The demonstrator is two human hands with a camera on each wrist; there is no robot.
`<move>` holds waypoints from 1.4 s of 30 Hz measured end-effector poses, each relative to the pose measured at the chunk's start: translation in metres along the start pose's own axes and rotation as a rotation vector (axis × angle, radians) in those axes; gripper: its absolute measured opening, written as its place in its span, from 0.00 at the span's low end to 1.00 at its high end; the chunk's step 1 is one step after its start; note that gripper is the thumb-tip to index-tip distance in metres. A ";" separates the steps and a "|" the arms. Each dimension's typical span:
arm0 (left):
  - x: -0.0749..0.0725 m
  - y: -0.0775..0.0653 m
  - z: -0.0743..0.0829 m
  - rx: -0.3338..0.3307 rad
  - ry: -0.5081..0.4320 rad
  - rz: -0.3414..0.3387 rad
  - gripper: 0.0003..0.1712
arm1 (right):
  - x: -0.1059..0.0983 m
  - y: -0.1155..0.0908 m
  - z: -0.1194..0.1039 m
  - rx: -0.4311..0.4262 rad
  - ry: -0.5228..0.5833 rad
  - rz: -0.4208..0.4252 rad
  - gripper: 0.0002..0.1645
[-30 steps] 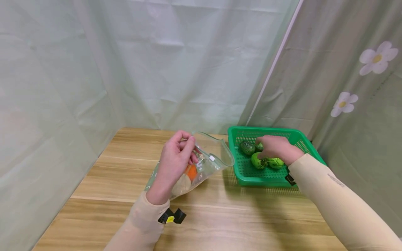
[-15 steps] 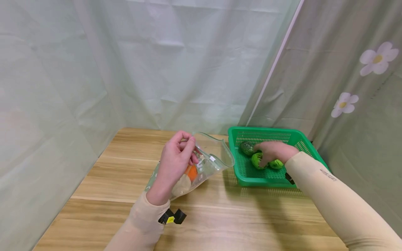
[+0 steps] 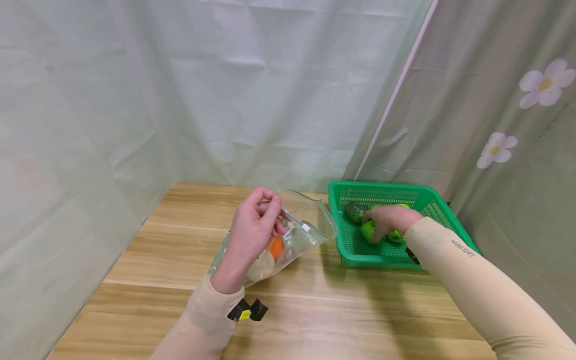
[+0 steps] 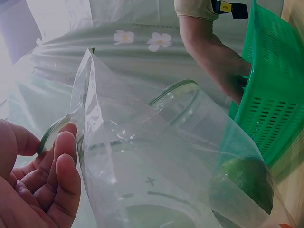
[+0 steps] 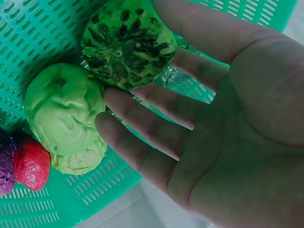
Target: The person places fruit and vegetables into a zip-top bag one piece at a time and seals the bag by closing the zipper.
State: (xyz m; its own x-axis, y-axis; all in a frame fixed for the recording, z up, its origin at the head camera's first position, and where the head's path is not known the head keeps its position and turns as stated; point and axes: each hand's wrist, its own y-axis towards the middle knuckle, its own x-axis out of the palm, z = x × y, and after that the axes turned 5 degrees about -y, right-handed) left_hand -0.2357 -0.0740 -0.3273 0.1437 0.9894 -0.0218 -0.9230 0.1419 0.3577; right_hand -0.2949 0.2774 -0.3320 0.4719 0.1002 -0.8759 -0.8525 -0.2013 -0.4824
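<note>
My left hand [image 3: 252,230] pinches the rim of a clear zip bag [image 3: 303,240] between thumb and fingers, and the bag's mouth gapes toward the basket. Through the plastic I see an orange piece [image 3: 276,247], a pale round piece [image 3: 261,266] and, in the left wrist view, a green rounded piece [image 4: 247,178]. My right hand [image 3: 391,219] reaches down into the green plastic basket [image 3: 373,261]. In the right wrist view its nearly straight fingers [image 5: 142,126] and thumb spread around a dark-speckled green gourd [image 5: 128,45], at its edge.
Beside the gourd lie a light green cabbage-like piece [image 5: 61,109], a red piece [image 5: 32,165] and a purple piece [image 5: 5,168]. A dark green round piece [image 3: 355,212] sits at the basket's left. The wooden table [image 3: 148,250] ends at hanging curtains [image 3: 270,90].
My right hand has shifted slightly left and lower over the gourd in the basket. The left hand and the zip bag have stayed nearly in place.
</note>
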 end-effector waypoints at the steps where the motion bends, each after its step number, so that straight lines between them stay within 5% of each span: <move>1: 0.000 0.000 0.000 0.000 0.000 0.000 0.07 | 0.000 0.000 0.000 0.002 -0.002 -0.005 0.43; 29: 0.003 0.001 -0.001 -0.006 0.008 -0.019 0.08 | 0.010 0.003 -0.003 -0.005 -0.121 -0.004 0.36; 42: 0.003 0.000 0.000 -0.004 0.011 -0.026 0.09 | 0.003 -0.014 -0.001 -0.033 -0.067 0.151 0.38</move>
State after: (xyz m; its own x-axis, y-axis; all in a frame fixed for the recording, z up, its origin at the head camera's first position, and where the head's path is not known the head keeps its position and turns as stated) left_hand -0.2354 -0.0708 -0.3272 0.1641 0.9856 -0.0414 -0.9203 0.1681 0.3533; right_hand -0.2811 0.2796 -0.3275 0.3224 0.1310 -0.9375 -0.9042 -0.2506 -0.3460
